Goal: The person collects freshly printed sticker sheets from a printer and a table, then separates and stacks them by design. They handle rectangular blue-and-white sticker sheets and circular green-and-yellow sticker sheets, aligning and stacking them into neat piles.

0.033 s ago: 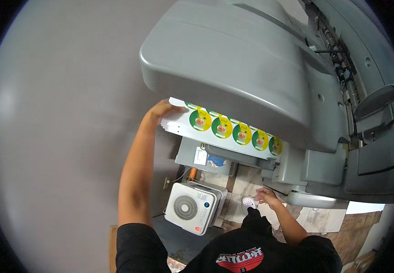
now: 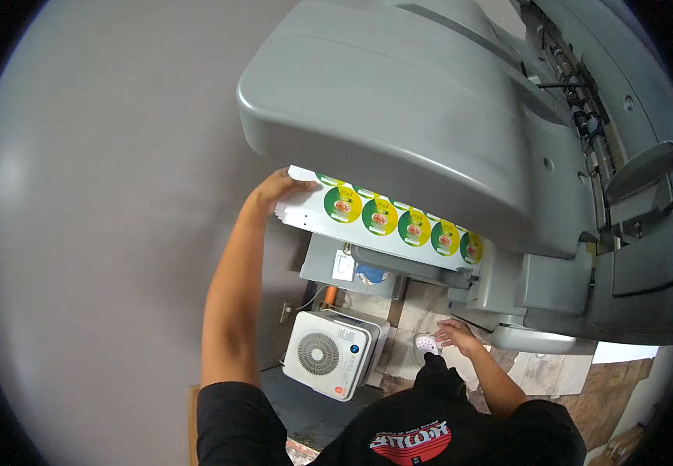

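My left hand grips the left end of a stack of white printed sheets, thumb on top and the other fingers hidden beneath. Round green and yellow labels run in rows across the top sheet. The sheets lie in the output tray of a large grey printer, and its overhanging body hides their far part. Lower down, my right hand hangs beside the printer's near edge with its fingers loosely apart, holding nothing.
A white box-shaped appliance with a round grille stands on the floor below the tray. A grey wall rises at the left. To the right, a flap and rollers show in the printer's exposed section. One shoe is visible below.
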A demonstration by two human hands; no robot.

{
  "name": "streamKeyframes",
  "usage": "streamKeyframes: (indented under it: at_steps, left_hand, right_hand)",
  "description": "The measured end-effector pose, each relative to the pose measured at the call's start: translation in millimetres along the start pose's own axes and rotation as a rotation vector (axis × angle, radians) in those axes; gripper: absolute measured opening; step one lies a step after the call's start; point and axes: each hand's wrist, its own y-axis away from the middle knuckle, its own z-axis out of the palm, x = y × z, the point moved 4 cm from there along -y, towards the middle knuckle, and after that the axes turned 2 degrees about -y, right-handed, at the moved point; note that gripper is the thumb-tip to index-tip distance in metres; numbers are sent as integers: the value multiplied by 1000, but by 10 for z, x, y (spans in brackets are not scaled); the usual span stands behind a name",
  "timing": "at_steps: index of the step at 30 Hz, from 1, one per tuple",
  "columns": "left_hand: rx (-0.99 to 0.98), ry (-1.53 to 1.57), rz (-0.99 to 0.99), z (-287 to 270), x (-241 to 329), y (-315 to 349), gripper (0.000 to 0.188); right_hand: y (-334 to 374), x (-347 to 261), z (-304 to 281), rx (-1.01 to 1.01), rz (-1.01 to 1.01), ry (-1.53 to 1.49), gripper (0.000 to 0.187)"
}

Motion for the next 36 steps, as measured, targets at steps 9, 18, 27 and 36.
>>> streamKeyframes:
  at_steps: [9,18,27,36]
  left_hand:
    - [75,-63,25,-157,165,134,51]
    - [212,-96,-3,-718,-234,1564,67]
    - [336,-16,-86,-666,453,1289,67]
    - [212,-230,51,161,894,1884,55]
  right_hand:
    - [-86,-456,554,-282,2,-246,44]
    - [218,-705,763,-408,-71,-997,50]
    - [-72,-2916,397,-27,-430,-593,51]
    - [800,-2950,42,-43,-573,-543,37]
